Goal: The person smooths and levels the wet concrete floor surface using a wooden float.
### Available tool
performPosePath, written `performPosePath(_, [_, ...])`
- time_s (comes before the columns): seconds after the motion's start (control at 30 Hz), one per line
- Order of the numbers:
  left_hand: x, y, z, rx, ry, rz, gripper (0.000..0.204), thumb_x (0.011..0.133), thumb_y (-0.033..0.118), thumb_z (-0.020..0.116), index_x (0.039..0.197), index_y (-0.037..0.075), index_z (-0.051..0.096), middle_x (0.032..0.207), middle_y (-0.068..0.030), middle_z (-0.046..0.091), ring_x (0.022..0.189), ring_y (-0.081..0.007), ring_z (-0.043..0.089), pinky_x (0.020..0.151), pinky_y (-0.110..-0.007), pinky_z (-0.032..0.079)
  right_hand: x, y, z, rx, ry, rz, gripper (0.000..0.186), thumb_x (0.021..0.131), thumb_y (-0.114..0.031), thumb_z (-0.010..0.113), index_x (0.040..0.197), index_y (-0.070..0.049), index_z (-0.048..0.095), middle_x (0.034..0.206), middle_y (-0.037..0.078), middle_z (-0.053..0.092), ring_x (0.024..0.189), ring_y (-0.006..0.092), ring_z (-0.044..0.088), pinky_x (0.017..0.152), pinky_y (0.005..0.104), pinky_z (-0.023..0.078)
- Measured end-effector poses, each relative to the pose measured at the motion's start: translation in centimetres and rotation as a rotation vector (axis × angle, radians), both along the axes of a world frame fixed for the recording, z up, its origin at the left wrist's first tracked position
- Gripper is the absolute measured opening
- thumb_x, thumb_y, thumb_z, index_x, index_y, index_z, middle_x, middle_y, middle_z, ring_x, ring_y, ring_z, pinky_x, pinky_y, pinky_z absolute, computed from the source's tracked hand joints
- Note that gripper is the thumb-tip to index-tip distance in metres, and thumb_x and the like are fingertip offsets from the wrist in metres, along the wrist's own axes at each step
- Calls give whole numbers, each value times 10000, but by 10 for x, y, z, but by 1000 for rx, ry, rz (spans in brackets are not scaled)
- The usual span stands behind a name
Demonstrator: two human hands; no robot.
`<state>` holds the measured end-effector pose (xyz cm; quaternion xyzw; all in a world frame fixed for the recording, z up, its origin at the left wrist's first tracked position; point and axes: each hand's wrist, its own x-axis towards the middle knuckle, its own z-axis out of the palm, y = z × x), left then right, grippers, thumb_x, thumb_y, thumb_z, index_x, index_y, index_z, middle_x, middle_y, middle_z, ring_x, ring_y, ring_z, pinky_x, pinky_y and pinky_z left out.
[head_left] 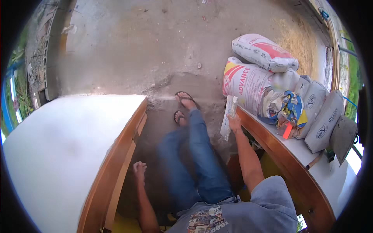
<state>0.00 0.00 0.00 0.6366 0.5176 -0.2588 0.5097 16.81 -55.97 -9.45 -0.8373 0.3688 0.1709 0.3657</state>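
It looks like a building site: a rough, dusty concrete floor [147, 58] stretches left of a heap of bulky cement-type sacks [248, 83], a loose tan patch [297, 44] spreads just beyond that heap, and raw grey masonry [53, 68] stands well to its left.

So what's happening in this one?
A person is between two wood-edged white surfaces, one on the left and one on the right. Their right hand grips a flat, pale, elongated piece; what exactly it is, I can't tell. The left hand hangs loosely curled, apparently empty, near the left surface's wooden edge. White-and-red sacks and crumpled packaging lie beyond the right hand.
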Motion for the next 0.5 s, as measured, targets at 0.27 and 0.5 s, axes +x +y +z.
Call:
performPosePath(0.27, [195, -83, -244, -178, -287, -505, 299, 1035, 199, 522, 1243, -3, 596, 1150, -165, 681, 1109, -265, 642, 1018, -398, 452, 167, -51, -222, -86, 53, 81, 503, 834, -198, 678, 1293, -3, 612, 1204, 272, 669, 1167, 417, 626, 983, 442, 485])
performPosePath(0.5, [239, -164, -429, 384, 49, -927, 1089, 835, 350, 794, 1534, -94, 88, 1578, -399, 27, 1432, -591, 205, 1171, -559, 295, 285, -115, -348, -556, -115, 154, 480, 842, -245, 659, 1217, 53, 634, 1125, 265, 702, 1067, 412, 672, 925, 441, 514])
